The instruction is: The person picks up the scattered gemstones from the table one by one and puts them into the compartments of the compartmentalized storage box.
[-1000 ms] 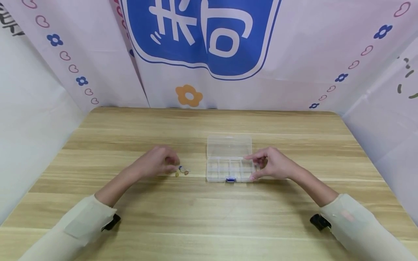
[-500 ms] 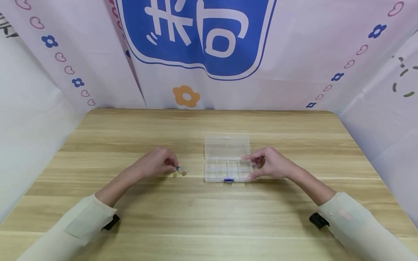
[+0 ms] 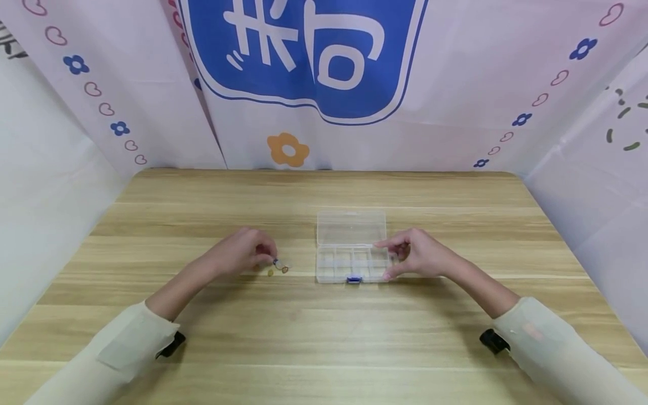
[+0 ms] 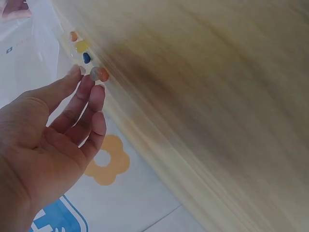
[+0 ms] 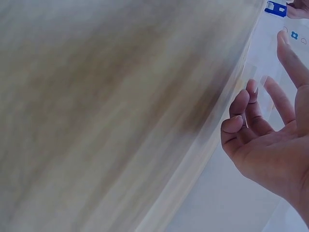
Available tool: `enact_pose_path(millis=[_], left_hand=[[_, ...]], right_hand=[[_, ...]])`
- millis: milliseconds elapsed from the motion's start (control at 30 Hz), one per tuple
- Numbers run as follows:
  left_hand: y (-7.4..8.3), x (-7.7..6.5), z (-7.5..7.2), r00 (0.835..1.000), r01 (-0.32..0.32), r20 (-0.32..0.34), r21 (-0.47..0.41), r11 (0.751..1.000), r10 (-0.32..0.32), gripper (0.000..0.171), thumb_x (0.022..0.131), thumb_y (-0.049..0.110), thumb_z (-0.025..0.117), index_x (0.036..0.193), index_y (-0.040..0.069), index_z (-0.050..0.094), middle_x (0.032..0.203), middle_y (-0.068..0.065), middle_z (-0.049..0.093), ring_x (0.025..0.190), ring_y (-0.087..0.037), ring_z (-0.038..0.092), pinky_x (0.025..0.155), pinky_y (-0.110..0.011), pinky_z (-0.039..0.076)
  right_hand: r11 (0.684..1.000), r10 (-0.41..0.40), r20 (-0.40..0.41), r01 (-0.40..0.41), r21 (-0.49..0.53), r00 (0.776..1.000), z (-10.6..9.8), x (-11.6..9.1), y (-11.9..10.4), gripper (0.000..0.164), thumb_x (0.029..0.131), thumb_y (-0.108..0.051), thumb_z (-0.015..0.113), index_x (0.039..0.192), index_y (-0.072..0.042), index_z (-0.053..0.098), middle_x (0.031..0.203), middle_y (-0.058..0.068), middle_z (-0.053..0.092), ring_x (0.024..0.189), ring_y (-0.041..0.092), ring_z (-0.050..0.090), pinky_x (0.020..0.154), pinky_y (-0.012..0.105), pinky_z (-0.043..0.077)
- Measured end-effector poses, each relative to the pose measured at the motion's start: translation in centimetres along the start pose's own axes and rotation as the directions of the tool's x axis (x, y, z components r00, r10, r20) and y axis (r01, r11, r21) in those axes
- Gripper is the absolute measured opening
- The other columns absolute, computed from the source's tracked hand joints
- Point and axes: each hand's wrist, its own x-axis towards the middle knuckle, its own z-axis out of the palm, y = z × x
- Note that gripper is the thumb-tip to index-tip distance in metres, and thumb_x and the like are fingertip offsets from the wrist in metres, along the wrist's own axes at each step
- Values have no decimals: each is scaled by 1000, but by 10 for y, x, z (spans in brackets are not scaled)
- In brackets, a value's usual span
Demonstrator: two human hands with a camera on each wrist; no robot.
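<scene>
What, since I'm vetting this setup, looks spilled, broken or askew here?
Nothing stands out. The clear box stands level on the table, its lid open, with no visible crack. The small coloured pieces lie loose by the left hand, but their tight cluster doesn't suggest a spill.

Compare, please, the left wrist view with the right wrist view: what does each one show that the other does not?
Only the left wrist view shows a small yellow piece, a dark blue piece and orange pieces near the left hand, and a printed orange flower.

Only the right wrist view shows the blue latch.

Both show parts of both hands and the wooden table.
</scene>
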Motion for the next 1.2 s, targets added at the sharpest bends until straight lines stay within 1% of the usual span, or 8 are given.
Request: enact_pose_path(millis=[200, 367, 500, 600, 700, 867, 1200], left_hand=[[3, 1, 0, 1000, -20, -5, 10, 1000, 20, 8, 95, -3, 70, 91, 2, 75, 83, -4, 72, 64, -13, 61, 60, -26, 53], [6, 2, 0, 1000, -27, -6, 32, 999, 27, 9, 95, -4, 71, 91, 2, 76, 85, -4, 73, 70, -13, 63, 61, -26, 54], [8, 3, 0, 1000, -21, -4, 23, 1000, 21, 9, 95, -5, 69, 94, 2, 76, 87, -5, 73, 75, -15, 65, 62, -25, 55], [11, 6, 0, 1000, -20, -10, 24, 999, 21, 10, 96, -5, 69, 96, 1, 76, 87, -4, 73, 78, -15, 66, 65, -25, 56], [13, 9, 1, 999, -32, -27, 50, 998, 34, 8, 95, -3, 71, 95, 2, 77, 86, -2, 73, 79, -13, 65, 69, -26, 55], [17, 14, 3, 997, -56, -49, 87, 995, 61, 5, 93, -1, 74, 94, 2, 77, 85, 0, 72, 78, -11, 63, 71, -28, 55], [26, 22, 6, 995, -78, -54, 99, 992, 83, 6, 93, 0, 75, 97, 3, 78, 90, -2, 75, 82, -12, 67, 75, -30, 57]], right_hand=[[1000, 2, 5, -2, 0, 1000, 0, 0, -2, 63, 75, -13, 94, 129, 6, 69, 82, 6, 61, 73, 17, 49, 65, 25, 45], [1000, -8, 10, 8, 2, 1000, 0, 0, -1, 63, 74, -13, 95, 128, 7, 68, 81, 6, 61, 72, 17, 48, 63, 25, 44], [1000, -9, 10, 9, 0, 1000, 0, 0, 0, 63, 74, -14, 95, 128, 6, 69, 81, 6, 62, 72, 17, 49, 64, 25, 45], [1000, -11, 10, 11, 0, 1000, 0, 0, 0, 63, 75, -14, 95, 128, 7, 69, 82, 6, 62, 72, 17, 49, 64, 25, 45], [1000, -13, 11, 13, -4, 1000, -1, 1, 0, 63, 75, -14, 95, 128, 7, 69, 81, 6, 62, 72, 16, 49, 63, 25, 45], [1000, -17, 12, 17, -9, 1000, -2, 2, 1, 63, 75, -14, 94, 128, 7, 68, 81, 6, 62, 71, 16, 48, 63, 24, 44], [1000, -12, 17, 12, 10, 1000, -1, 2, 1, 63, 75, -13, 94, 128, 7, 68, 82, 7, 61, 72, 17, 48, 63, 25, 44]])
